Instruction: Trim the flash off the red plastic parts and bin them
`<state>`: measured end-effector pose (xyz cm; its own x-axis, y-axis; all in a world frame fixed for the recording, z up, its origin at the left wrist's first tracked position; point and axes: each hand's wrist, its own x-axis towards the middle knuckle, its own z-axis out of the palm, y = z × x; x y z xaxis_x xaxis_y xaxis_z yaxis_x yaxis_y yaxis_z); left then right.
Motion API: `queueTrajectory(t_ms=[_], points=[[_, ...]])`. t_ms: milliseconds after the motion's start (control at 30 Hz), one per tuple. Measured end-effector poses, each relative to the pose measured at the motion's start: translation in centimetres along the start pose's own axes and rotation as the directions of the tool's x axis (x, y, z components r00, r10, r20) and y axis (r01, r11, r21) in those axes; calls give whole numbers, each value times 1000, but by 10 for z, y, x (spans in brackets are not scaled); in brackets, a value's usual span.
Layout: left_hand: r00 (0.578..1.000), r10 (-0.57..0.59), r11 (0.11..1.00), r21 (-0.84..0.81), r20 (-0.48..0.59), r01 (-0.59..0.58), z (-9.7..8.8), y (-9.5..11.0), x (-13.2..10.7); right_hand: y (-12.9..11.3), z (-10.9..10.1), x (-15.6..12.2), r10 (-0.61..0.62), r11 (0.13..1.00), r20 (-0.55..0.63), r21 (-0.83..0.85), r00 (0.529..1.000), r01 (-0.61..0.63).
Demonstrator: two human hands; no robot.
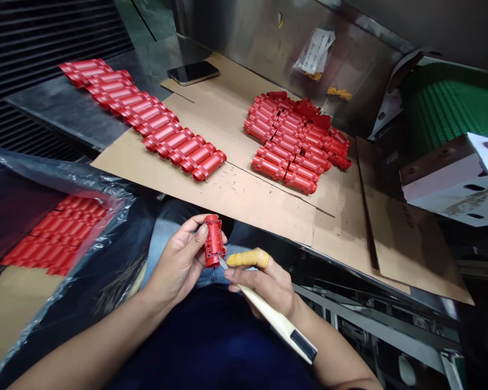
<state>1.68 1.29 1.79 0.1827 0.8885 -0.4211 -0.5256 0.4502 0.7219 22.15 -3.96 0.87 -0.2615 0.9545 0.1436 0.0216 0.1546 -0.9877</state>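
Two hands at 6 o'clock of view: L hand (179,266) grips red molded plastic cylinder (213,241) thumb-to-fingers, likely light, stiff, best held by end flanges; R hand (269,284) closed on craft knife (277,319).

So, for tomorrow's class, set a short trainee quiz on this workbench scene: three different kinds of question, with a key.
1. Multiple choice: what does the left hand hold?
A. A smartphone
B. A red ribbed plastic part
C. A plastic bag

2. True or false: the right hand holds a craft knife with its blade at the part's lower end.

3. Fill in the blank: the finger cot on the right hand is ____.

Key: 1. B; 2. True; 3. yellow
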Motion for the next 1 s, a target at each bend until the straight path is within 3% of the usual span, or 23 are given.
queueTrajectory(t_ms=[133,367,500,767,933,1000], points=[[1000,2,1000,-14,-3,-2,0,-1,0,5,1,-3,-292,928,35,-229,956,293],[999,-37,998,-46,-20,36,1,-3,1,8,4,-4,-317,916,107,-225,942,333],[999,-24,998,-54,-32,22,1,-4,3,2,2,2,-363,877,80,-307,928,369],[999,-9,999,-46,-49,7,-1,-7,4,-17,-2,20,-430,592,310,-613,848,524],[998,-61,995,-77,-31,59,-3,-8,4,-12,0,14,-368,726,214,-542,905,423],[997,-72,993,-94,-25,69,-4,-8,4,-6,-2,12,-394,755,162,-504,905,419]])
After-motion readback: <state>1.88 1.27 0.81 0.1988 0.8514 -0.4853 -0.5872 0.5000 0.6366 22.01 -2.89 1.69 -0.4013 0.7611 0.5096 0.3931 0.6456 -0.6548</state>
